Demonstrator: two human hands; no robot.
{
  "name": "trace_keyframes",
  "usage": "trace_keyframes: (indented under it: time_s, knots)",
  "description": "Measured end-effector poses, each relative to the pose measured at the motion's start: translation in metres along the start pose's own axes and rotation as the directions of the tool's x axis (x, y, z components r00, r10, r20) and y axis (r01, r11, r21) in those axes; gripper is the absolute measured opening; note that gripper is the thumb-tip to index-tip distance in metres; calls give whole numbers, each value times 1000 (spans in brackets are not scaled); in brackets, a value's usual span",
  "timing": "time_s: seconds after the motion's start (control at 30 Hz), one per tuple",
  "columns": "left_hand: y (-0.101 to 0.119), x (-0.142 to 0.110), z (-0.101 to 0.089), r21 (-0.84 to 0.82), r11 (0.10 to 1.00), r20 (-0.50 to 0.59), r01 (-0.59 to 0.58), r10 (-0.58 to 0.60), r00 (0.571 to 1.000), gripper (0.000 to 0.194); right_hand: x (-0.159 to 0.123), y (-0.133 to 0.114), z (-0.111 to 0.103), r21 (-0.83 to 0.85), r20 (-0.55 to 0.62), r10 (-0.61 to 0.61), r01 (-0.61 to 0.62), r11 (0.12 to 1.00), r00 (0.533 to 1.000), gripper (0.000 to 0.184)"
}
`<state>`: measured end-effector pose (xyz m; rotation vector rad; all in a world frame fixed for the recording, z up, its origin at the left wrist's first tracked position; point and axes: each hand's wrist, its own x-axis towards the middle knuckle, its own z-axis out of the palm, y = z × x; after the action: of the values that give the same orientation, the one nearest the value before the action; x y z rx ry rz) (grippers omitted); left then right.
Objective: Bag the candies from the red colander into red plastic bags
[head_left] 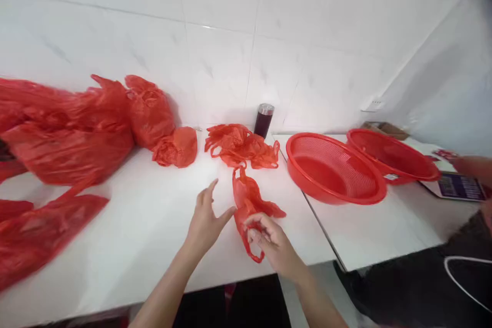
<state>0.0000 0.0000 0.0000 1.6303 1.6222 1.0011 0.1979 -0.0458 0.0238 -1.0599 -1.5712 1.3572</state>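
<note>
"Where's the red bag [249, 196]?"
"I see it just below frame centre, on the white table [154, 225]."
"And the hands?"
"Left hand [203, 223], lower centre: open, thumb beside it. Right hand [277, 248] curls at its lower handle [258, 258]; I can't tell whether it grips."

I'm facing a white, grey-veined tiled wall [115, 31], socket [374, 105] low right. White tabletop [154, 225] below me, dark seam [323, 230] running front to back.
</note>
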Motion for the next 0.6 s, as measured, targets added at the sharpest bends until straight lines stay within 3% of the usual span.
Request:
trace_keyframes:
  time_s: [0.1, 0.17, 0.27, 0.37, 0.43, 0.47, 0.53, 0.6]
  knots:
    - [-5, 4, 6, 31, 997, 67, 64, -66, 996, 77, -20, 11, 1, 46, -7, 65, -64, 997, 998, 22]
    - [-3, 7, 9, -10, 996, 36, 84, -83, 996, 85, -31, 13, 3, 77, 18, 93, -94, 993, 996, 23]
    - [7, 16, 11, -223, 967, -5, 125, -129, 992, 95, -41, 9, 4, 117, 85, 110, -119, 986, 990, 22]
    - [15, 23, 5, -426, 875, 103, 231, -207, 973, 59, -48, 5, -7, 108, 79, 143, -151, 983, 987, 23]
    - [17, 23, -6, -501, 811, 205, 303, -229, 952, 33, -54, 8, -28, 76, -95, 188, -181, 980, 978, 26]
    - [17, 22, -14, -540, 773, 246, 332, -232, 941, 29, -58, 12, -42, 55, -234, 208, -201, 978, 950, 27]
    - [17, 17, -30, -613, 694, 303, 377, -234, 924, 29, -66, 18, -71, -2, -478, 227, -260, 966, 848, 28]
    - [18, 9, -40, -705, 556, 368, 440, -243, 897, 26, -71, 20, -93, -112, -586, 198, -320, 941, 786, 28]
